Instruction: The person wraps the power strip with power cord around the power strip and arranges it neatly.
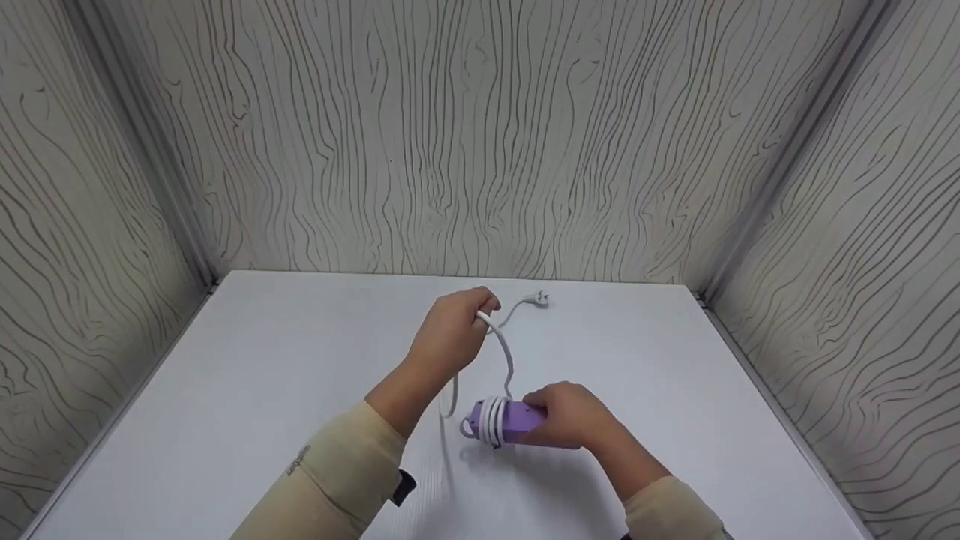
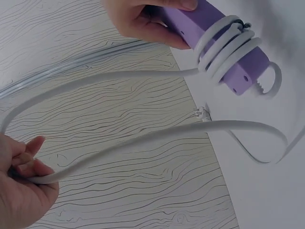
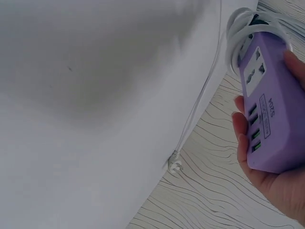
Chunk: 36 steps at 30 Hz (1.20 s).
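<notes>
My right hand (image 1: 571,414) grips a purple power strip (image 1: 517,421) by one end, just above the white table. Several turns of white cord (image 2: 228,50) are wound round the strip's other end. In the right wrist view, the power strip (image 3: 274,95) shows sockets and several USB ports. Up and to the left of it, my left hand (image 1: 452,326) holds the loose cord, which arcs from the fingers to the strip. In the left wrist view, the left hand (image 2: 24,186) has its fingers curled round the cord. The cord's plug (image 1: 538,298) lies near the table's back edge.
The white table (image 1: 262,375) is closed in by wood-grain panels (image 1: 450,150) at the back and both sides. Grey metal posts (image 1: 142,135) stand at the back corners. A stretch of cord trails across the tabletop towards the plug.
</notes>
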{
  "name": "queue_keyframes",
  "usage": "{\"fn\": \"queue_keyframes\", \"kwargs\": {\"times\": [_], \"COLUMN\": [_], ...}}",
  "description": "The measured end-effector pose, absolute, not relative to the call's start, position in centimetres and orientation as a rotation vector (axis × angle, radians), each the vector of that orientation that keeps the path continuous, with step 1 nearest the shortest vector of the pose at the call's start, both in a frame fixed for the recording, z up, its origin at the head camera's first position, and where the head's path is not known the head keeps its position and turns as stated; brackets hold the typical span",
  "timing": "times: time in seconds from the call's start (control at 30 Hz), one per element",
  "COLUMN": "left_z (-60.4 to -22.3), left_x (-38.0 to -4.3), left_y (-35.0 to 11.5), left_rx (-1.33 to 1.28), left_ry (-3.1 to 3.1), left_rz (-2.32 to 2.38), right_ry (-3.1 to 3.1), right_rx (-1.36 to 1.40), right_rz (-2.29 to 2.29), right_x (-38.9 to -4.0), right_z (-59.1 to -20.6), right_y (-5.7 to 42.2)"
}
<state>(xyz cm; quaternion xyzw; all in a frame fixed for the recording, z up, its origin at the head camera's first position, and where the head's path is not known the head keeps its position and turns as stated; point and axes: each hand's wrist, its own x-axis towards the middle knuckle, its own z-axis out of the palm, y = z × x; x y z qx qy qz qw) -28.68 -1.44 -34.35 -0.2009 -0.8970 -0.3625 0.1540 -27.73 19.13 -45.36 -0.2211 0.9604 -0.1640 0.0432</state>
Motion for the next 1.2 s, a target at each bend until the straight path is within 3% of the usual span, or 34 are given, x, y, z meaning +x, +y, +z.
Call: {"fn": "queue_keyframes", "kwargs": {"times": [0.33,0.57,0.97,1.2], "left_z": [-34.4,-34.5,-35.2,-36.4], "left_x": [-28.9,-28.3,-24.8,-23.7], "left_y": [-1.4,-2.0,-2.5,-3.2], "left_rx": [-0.503,-0.470,-0.634,-1.064], "left_ry": [-2.530,-2.536,-2.596,-2.578], "left_rz": [-1.301,-1.387,-1.065,-0.769], "right_ry": [3.118,3.159,3.053,3.005], "right_rx": [-1.036,-1.014,-0.286,0.032], "right_rz": [0.201,0.052,-0.568,-0.762], "right_x": [-27.3,-27.5,-29.4,-30.3], "right_z": [-46.8,-46.9,-44.9,-44.6], "right_y": [17.0,17.5,19.2,21.3]}}
